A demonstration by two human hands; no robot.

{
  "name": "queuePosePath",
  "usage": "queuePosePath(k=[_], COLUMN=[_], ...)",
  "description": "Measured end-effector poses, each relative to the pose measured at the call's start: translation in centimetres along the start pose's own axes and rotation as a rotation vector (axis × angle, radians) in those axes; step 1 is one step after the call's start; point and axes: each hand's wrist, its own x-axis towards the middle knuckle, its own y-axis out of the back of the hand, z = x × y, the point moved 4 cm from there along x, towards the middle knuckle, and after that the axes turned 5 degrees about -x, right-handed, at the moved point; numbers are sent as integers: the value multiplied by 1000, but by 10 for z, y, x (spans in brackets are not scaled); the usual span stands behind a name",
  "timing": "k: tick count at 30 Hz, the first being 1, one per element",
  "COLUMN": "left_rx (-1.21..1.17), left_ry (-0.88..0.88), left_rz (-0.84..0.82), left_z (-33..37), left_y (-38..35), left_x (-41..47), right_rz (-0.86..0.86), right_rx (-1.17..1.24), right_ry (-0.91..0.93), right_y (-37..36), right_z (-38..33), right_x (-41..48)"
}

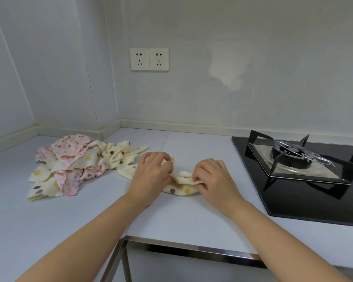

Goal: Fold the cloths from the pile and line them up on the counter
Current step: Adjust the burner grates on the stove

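Now, left hand (152,175): fingers curled, thumb and fingertips pinching the left end of the cream dotted cloth (180,190). It sits left of the gas hob (306,180), farther from it than the right hand (215,180).
Right hand: fingers bent inward, nipping a bunched fold at the same cloth's right end, just left of the hob's near corner and not touching it.
Cream dotted cloth: crumpled between both hands, with its lower edge resting on the counter (181,218) and brown and yellow dots showing. Another part trails out past the left hand, on the side away from the hob.
Pile (67,165): unfolded cloths, pink floral ones mixed with cream dotted ones, heaped on the counter well left of the hob, beyond the left hand.
Counter: pale, carrying the hob, the pile and the held cloth.
Gas hob: black glass, with one burner under a black pan support in view.
Wall sockets (149,59): two white plates side by side, above and left of the hob.
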Motion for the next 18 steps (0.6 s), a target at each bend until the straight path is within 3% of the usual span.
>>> queuePosePath(k=[7,12,16,18], left_rx=[181,-57,-44,-48], left_ry=[-66,-13,-39,19], left_rz=[117,-122,-162,-178], left_z=[-8,0,7,-4], left_y=[10,0,-5,-2], left_x=[0,6,17,28], right_rz=[53,30,55,44], right_rx=[-66,9,17,58], right_ry=[-179,-166,-173,-280], right_y=[3,5,12,21], right_z=[19,18,23,33], right_x=[-4,2,6,13])
